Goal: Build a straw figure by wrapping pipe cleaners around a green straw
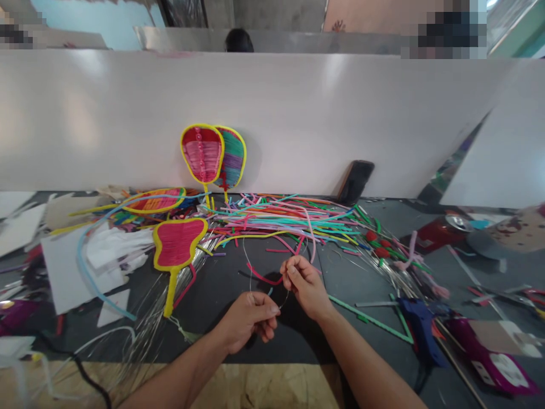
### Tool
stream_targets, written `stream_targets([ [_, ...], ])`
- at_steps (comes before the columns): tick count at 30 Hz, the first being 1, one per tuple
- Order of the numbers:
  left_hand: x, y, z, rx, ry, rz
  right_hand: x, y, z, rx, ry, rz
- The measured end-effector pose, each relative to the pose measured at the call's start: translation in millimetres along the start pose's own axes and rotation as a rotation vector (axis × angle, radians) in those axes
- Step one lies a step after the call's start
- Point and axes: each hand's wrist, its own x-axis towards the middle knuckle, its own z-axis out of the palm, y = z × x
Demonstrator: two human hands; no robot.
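My left hand (251,318) is closed in a pinch on a thin silver wire (248,262) that loops up over the dark table (221,335). My right hand (304,284) is also closed, pinching the same wire's other end, beside a red strip (264,278). Just beyond my hands lies a heap of coloured plastic strips (289,218). A pink fan with a yellow rim (177,243) lies flat to the left. Two more woven fans (213,154) lean upright against the white partition (272,113).
A blue glue gun (419,324) lies at the right, with a red can (434,233) farther back. A dark phone (355,180) leans on the partition. White paper scraps (72,267) and a flat fan (155,200) clutter the left. Someone's head (239,40) shows behind the partition.
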Motion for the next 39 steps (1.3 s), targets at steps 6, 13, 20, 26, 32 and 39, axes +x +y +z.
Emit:
stream_targets([
  [6,2,-2,-1.9,0.015,0.077,0.054,2,-3,-2,0.014,0.034,0.05],
  [13,4,0,-3.9,0.053,0.116,0.099,-1,-7,0,-0.172,0.04,0.086],
  [20,2,16,-17.5,-0.162,0.06,0.334,0,-3,0,-0.154,0.112,0.109],
  [26,0,31,-32.6,-0.389,0.053,0.393,-1,-1,2,-0.219,0.115,0.102],
  [32,4,27,-34.1,-0.398,0.061,0.393,-4,2,5,-0.368,0.104,0.062],
  [39,7,26,-35.3,-0.402,0.096,0.451,-7,6,6,-0.505,0.072,0.056],
])
